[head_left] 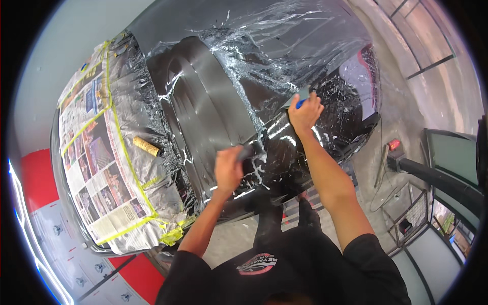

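Note:
My left hand, blurred by motion, is closed on a small dark object that I cannot make out. It is at the near end of a dark, glossy, contoured car panel. My right hand grips a blue-and-grey flat tool against the shiny black surface to the right. Between the hands runs a ragged edge of white, flaky residue. Crumpled clear plastic film with white streaks lies beyond both hands.
Newspaper masking edged with yellow tape covers the left side, and a tan cylinder lies on it. A dark metal beam and a wire-mesh frame stand at right. A red object lies near the beam.

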`<state>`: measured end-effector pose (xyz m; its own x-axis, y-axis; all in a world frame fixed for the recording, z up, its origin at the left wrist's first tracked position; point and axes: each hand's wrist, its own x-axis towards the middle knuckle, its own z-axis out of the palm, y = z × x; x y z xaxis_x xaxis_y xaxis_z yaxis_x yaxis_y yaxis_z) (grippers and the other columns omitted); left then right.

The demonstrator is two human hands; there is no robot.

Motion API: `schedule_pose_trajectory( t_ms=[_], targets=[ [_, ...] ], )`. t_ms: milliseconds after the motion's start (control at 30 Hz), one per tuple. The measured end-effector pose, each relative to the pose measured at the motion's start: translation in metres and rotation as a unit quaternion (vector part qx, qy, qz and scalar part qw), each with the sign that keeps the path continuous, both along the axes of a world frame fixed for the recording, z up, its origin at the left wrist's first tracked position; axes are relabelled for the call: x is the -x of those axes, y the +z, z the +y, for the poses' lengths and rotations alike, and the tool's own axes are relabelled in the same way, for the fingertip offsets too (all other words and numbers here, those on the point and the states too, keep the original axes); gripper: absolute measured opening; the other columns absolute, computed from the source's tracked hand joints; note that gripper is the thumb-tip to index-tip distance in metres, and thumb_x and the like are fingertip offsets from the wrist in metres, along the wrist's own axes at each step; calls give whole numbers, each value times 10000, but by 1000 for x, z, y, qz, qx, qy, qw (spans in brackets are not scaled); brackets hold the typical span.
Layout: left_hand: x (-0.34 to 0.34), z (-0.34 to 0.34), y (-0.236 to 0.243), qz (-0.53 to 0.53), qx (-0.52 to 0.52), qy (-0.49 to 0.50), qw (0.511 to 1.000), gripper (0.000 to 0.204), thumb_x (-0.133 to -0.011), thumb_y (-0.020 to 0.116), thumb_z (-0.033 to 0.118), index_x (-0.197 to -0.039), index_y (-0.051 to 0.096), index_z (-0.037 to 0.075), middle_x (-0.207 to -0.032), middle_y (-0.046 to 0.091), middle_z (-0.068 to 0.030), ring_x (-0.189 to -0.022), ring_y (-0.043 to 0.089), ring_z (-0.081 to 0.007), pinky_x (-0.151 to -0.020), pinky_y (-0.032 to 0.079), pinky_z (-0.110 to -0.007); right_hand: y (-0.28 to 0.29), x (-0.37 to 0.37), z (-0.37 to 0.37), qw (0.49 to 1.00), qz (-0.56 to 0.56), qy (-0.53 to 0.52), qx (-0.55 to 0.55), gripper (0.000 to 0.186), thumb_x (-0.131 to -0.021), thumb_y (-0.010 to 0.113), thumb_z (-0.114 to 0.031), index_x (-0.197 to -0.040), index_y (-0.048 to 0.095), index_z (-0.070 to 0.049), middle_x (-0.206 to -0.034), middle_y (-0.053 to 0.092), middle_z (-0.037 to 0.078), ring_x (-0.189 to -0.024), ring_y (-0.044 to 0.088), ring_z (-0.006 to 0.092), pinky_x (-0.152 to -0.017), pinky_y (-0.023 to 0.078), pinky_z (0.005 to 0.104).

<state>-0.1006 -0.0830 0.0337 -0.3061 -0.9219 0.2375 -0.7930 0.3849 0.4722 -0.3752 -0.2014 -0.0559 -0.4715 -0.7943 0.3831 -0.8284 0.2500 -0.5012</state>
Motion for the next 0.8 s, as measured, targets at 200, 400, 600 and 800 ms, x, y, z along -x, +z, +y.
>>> schedule_pose_trajectory(
  t_ms=[200,400,600,800],
  targets=[
    [-93,-127,4,-142,77,111,981,299,-927,629,100,-1214,620,17,-1069,604,-185,-999,566,-397,-871,474,-482,-4,22,-29,994,-1,-108,-6,382,-924,583,-335,-857,697,22,-992,595,118,-992,578,309,-865,411,453],
    [-109,-261,-16,-178,100,211,956,284,-928,631,172,-1148,639,-7,-1055,645,-214,-1001,619,-416,-859,507,-498,-9,52,-55,991,17,-122,-42,415,-922,579,-350,-882,708,42,-1020,616,117,-1001,580,308,-864,424,449],
    [-104,-399,-20,-251,131,221,933,252,-894,651,194,-1072,656,16,-1076,644,-193,-995,631,-417,-853,521,-518,-7,60,-67,992,7,-114,-46,443,-918,586,-364,-880,719,57,-1061,634,116,-1020,579,310,-883,426,450],
    [-23,-474,-30,-253,141,121,949,344,-900,660,237,-1221,678,113,-1235,650,-70,-1070,621,-375,-855,539,-509,-14,107,-98,992,44,-118,-25,403,-908,609,-328,-827,707,54,-1029,643,128,-982,597,318,-843,430,450]
  ],
)
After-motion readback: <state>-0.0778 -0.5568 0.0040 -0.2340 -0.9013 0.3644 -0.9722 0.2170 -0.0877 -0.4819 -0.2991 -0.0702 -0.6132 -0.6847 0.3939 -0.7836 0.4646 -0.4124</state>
